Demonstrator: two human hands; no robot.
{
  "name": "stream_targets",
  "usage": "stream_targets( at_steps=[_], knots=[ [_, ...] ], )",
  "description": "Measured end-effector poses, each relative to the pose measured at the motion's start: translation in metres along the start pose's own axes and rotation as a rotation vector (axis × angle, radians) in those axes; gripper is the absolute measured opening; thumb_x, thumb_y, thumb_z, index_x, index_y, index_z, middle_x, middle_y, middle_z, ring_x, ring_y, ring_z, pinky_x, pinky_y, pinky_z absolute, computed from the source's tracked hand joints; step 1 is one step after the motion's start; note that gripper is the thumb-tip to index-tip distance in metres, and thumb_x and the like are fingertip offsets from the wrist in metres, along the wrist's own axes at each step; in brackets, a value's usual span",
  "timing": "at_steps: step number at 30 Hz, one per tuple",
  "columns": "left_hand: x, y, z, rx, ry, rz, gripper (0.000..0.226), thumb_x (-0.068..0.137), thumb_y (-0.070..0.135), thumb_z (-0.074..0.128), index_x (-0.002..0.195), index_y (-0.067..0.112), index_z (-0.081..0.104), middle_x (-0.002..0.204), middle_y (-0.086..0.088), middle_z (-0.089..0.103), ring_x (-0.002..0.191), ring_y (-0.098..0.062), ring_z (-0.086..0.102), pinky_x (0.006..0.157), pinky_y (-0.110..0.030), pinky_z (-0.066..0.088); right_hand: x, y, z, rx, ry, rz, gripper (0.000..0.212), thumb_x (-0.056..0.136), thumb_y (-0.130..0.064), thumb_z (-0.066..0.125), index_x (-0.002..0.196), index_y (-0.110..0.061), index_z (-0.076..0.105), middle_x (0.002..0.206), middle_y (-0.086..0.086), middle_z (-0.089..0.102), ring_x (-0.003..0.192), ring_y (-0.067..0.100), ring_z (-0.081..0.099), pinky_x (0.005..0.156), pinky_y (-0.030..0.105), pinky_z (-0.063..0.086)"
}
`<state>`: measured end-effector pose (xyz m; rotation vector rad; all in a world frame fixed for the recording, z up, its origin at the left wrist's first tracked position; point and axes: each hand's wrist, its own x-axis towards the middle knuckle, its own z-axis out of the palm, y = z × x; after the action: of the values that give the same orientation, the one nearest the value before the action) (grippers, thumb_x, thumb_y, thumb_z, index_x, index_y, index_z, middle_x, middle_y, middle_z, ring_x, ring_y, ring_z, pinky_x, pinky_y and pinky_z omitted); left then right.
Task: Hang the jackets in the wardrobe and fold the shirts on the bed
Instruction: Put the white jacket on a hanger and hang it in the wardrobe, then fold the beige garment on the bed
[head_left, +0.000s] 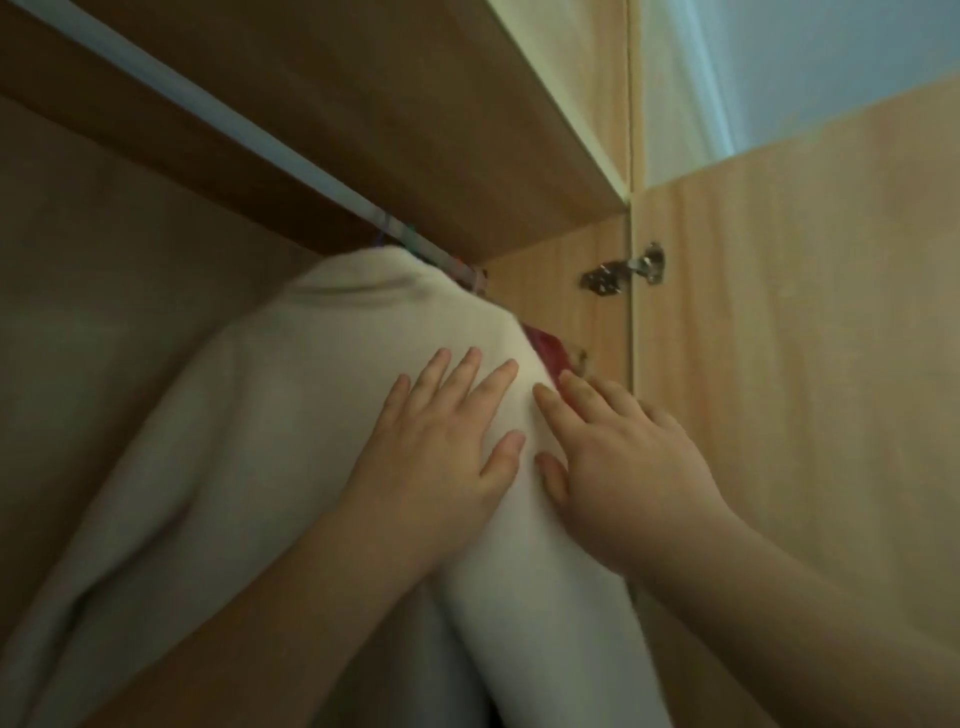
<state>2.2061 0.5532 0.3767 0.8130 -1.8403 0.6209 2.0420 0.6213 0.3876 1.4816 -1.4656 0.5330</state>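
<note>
One cream jacket (291, 415) hangs from the single rail (208, 109) up and left of the hands, the left hand (436, 447) and right hand (623, 457) both flat and straight-fingered on its shoulder, one red garment (545, 348) squeezed beyond the right fingertips against the wardrobe side panel (550, 280).

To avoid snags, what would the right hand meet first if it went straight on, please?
Probably the red garment behind the white jacket, ahead of the right hand; depth is unclear.
</note>
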Motion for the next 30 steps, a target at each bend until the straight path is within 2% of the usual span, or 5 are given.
stream_targets(
  at_steps=[4,11,17,23,30],
  knots=[
    [-0.066,0.103,0.019,-0.051,-0.144,0.06,0.07,0.089,0.061,0.01,0.155,0.04,0.006,0.167,0.006,0.01,0.154,-0.017,0.0,0.125,-0.043,0.006,-0.139,0.058,-0.014,-0.005,-0.118,0.159,0.064,0.091,-0.051,0.025,0.152,-0.032,0.028,0.157,-0.004,0.037,0.146,0.021,0.032,0.11,0.043,0.036],
    [-0.189,0.303,0.059,-0.352,-0.528,0.115,0.067,0.099,0.056,0.03,0.158,0.038,0.004,0.168,0.006,0.006,0.153,-0.018,-0.005,0.125,-0.044,0.007,-0.406,0.156,-0.069,-0.016,-0.403,0.494,0.067,0.095,-0.051,0.041,0.156,-0.034,0.018,0.163,-0.005,0.024,0.151,0.019,0.018,0.118,0.039,0.024],
    [-0.303,0.484,0.065,-0.627,-0.753,0.292,0.067,0.1,0.055,0.037,0.157,0.039,0.006,0.167,0.006,0.007,0.154,-0.017,-0.003,0.124,-0.041,0.006,-0.605,0.209,-0.148,-0.098,-0.576,0.85,0.068,0.095,-0.047,0.046,0.156,-0.027,0.022,0.162,0.003,0.027,0.149,0.027,0.021,0.119,0.046,0.026],
    [-0.39,0.617,0.061,-0.757,-0.953,0.399,0.069,0.098,0.047,0.047,0.158,0.029,0.018,0.166,-0.006,0.017,0.153,-0.028,0.01,0.122,-0.045,0.016,-0.749,0.221,-0.225,-0.184,-0.673,1.121,0.069,0.092,-0.038,0.056,0.154,-0.022,0.03,0.158,0.007,0.035,0.146,0.031,0.028,0.111,0.05,0.035],
    [-0.445,0.717,0.06,-0.742,-0.999,0.623,0.068,0.096,0.048,0.049,0.156,0.023,0.028,0.162,-0.011,0.028,0.15,-0.032,0.021,0.119,-0.047,0.024,-0.843,0.241,-0.262,-0.206,-0.744,1.338,0.069,0.094,-0.039,0.052,0.156,-0.023,0.026,0.161,0.007,0.028,0.149,0.03,0.021,0.115,0.048,0.029]
  ],
)
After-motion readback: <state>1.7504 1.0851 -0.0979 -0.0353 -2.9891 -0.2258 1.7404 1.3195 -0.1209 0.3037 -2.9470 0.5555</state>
